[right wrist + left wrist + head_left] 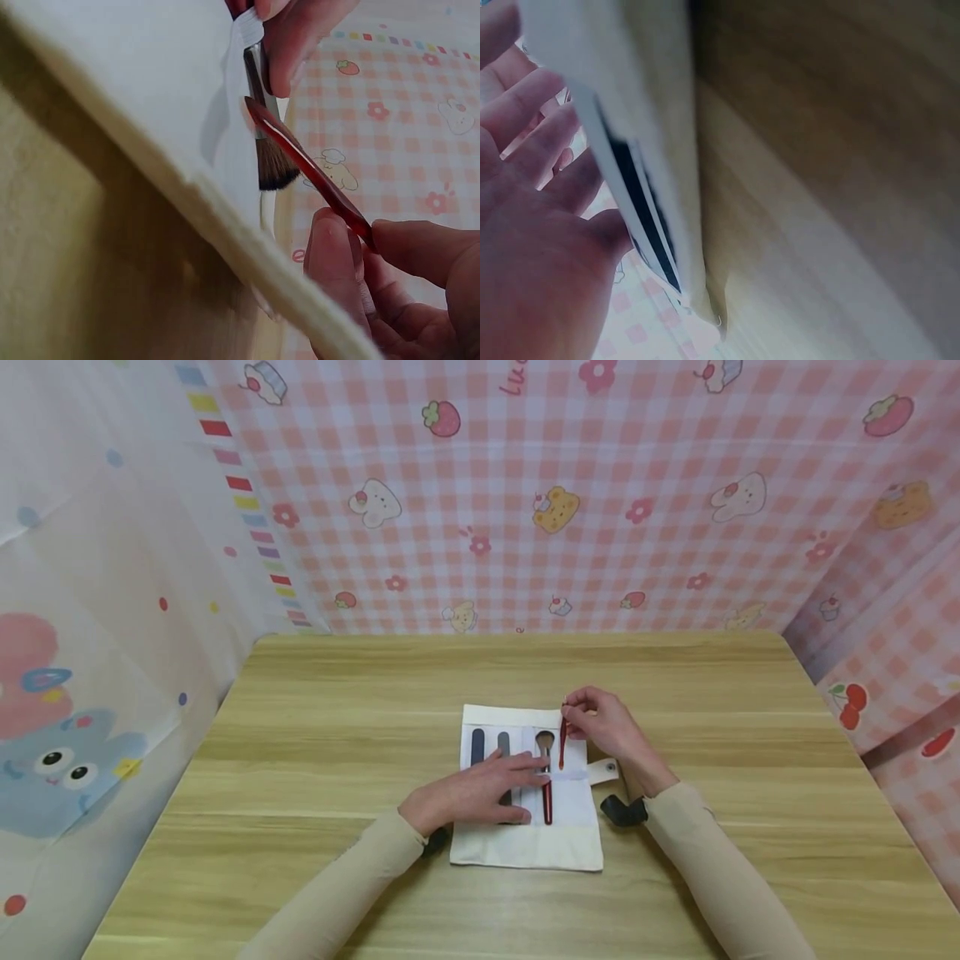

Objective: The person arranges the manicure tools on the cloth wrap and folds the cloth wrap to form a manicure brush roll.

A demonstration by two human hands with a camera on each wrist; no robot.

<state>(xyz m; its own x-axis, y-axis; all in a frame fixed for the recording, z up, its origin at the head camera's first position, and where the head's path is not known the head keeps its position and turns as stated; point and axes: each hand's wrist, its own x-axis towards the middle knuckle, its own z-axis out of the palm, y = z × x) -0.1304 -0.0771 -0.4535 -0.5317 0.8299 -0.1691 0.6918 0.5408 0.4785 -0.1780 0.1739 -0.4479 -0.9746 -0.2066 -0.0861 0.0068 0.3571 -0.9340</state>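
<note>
A white cloth brush roll (525, 852) lies unfolded on the table. In its slots are a makeup brush (547, 806) with a red handle and brown bristles, and two flat strips, one dark (477, 746) and one grey (503, 742). My left hand (480, 792) rests over the roll with fingers extended, their tips by the brush. Between thumb and fingers, my right hand (603, 724) pinches a slim red-handled tool (307, 165) at the roll's upper right. Its tapered red end points down toward the cloth band (232, 112); its other end is mostly hidden in the fingers.
A snap tab (604, 772) sticks out from the roll's right side. Black wrist cameras sit by both cuffs, the right one (624, 811) close to the roll. Behind the wooden table (360, 693) hangs a pink checked curtain (480, 510).
</note>
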